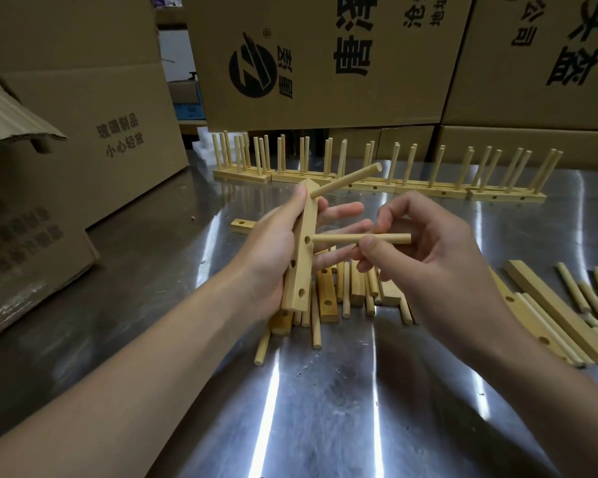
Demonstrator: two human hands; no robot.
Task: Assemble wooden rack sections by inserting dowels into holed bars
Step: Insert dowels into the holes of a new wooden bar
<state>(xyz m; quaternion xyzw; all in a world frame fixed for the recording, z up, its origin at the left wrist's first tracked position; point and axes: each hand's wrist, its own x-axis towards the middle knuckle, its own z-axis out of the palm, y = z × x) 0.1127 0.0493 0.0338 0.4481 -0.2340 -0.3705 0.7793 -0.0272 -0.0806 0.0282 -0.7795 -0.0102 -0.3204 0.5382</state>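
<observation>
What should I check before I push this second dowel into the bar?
1. Bar secured: the left hand grips the holed bar, clear of the table. Ok.
2. Dowel secured: the right hand pinches the second dowel near its middle. Ok.
3. Tip lined up: the dowel's end sits at the second hole from the top. Ok.
4. Tip already inside that hole: cannot tell.
5. First dowel seated: it stands out of the bar near the top end, but its depth is hidden. Cannot tell.
6. Holes left to fill: two open holes show lower down. Ok.
</observation>
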